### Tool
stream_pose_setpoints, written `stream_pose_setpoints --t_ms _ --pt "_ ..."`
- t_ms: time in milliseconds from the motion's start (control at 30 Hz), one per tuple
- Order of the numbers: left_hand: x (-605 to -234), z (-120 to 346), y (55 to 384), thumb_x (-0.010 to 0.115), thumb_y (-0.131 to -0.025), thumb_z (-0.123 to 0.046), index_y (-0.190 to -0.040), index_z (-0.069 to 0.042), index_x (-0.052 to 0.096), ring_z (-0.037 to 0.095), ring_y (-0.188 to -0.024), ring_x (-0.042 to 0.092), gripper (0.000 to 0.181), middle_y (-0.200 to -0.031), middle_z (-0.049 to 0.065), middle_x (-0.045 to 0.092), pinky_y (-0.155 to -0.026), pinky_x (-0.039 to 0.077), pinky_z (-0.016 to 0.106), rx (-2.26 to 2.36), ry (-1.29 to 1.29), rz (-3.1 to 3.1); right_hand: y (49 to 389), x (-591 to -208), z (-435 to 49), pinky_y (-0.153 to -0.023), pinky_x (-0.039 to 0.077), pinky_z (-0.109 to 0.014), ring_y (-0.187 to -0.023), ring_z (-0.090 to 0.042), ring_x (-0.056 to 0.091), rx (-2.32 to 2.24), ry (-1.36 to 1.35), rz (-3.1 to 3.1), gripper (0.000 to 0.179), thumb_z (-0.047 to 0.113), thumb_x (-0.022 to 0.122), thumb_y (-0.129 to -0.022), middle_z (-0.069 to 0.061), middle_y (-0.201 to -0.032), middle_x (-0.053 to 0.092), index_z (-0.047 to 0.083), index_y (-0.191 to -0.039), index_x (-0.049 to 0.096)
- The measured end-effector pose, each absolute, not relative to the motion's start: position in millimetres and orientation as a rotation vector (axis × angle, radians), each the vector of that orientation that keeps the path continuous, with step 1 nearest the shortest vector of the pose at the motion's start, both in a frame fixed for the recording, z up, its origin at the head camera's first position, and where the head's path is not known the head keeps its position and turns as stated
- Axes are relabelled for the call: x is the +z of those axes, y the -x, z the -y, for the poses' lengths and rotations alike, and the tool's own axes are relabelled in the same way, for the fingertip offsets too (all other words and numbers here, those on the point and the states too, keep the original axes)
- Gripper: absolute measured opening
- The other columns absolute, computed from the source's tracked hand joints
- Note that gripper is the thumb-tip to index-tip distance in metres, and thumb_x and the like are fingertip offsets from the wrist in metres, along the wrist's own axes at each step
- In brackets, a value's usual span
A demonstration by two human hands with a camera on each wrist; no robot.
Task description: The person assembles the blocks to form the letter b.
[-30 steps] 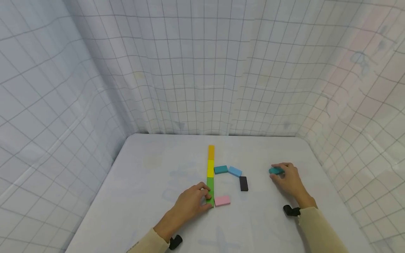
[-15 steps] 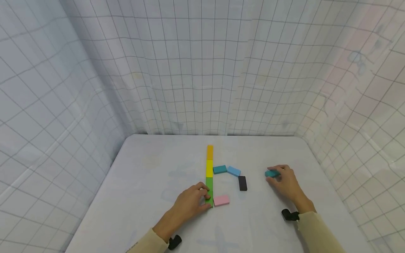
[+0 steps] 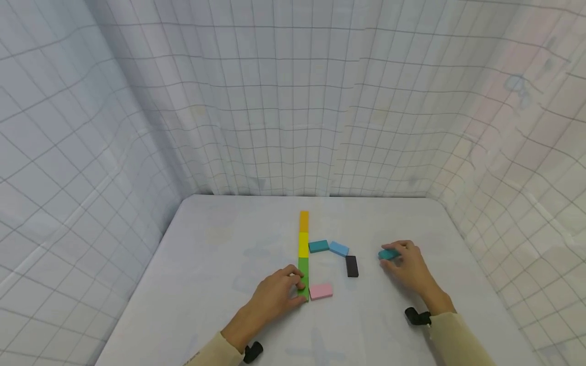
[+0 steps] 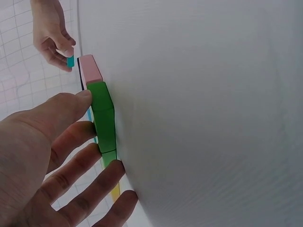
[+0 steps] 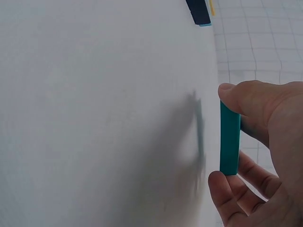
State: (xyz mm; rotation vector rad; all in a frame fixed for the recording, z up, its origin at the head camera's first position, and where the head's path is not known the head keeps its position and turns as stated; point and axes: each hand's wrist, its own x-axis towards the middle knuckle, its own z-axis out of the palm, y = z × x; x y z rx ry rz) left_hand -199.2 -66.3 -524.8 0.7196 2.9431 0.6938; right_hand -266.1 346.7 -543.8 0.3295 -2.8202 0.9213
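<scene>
In the head view my left hand point(image 3: 276, 292) rests at the near end of a column of blocks. Its thumb and fingertips touch the green blocks point(image 4: 104, 125), with the fingers spread rather than curled round them. Farther along the column lie a yellow block point(image 3: 303, 244) and an orange block point(image 3: 304, 221). My right hand point(image 3: 409, 267) pinches a teal block point(image 5: 230, 139) between thumb and fingers. That block hangs above the table, its shadow apart from it in the right wrist view.
Right of the column, a second teal block point(image 3: 318, 246), a light blue block point(image 3: 339, 248) and a black block point(image 3: 352, 266) form a bend. A pink block point(image 3: 321, 291) lies against the column's near end. Grid-patterned curtains point(image 3: 284, 101) surround the white table point(image 3: 220, 239).
My right hand has moved left and slightly nearer with the teal block, toward the black one. The left hand and the blocks on the table have stayed put.
</scene>
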Motion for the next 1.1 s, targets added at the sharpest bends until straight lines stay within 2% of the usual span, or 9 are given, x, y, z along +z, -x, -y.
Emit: stream_pose_setpoints --t_ms 300,533,1100 --pt "-521.7 64.8 197.8 0.101 -0.094 -0.031 -0.104 -0.021 0.087 0.018 -0.113 0.077 0.020 -0.133 -0.004 0.077 -0.098 0.070 0.037 0.708 -0.721 -2.937 260.4 -539.6 -334.0 -0.096 0.069 -0.061 -0.127 -0.050 0.067 0.919 -0.430 2.763 0.039 0.008 0.095 -0.098 -0.032 -0.140 0.067 0.003 -0.135 0.083" --pt "-523.1 64.6 198.4 0.102 -0.094 -0.032 -0.104 -0.021 0.087 0.017 -0.112 0.077 0.020 -0.132 -0.004 0.078 -0.098 0.070 0.038 0.705 -0.719 -2.937 257.8 -535.0 -326.5 -0.094 0.068 -0.056 -0.126 -0.048 0.067 0.873 -0.481 2.756 0.042 0.007 0.095 -0.097 -0.031 -0.140 0.067 0.003 -0.137 0.081" --pt "-521.4 63.7 194.6 0.100 -0.096 -0.030 -0.104 -0.019 0.087 0.019 -0.113 0.078 0.019 -0.133 -0.002 0.078 -0.098 0.070 0.038 0.722 -0.715 -2.942 252.1 -522.8 -307.9 -0.098 0.069 -0.057 -0.132 -0.047 0.065 0.859 -0.520 2.764 0.044 0.010 0.095 -0.098 -0.027 -0.144 0.067 0.006 -0.140 0.081"
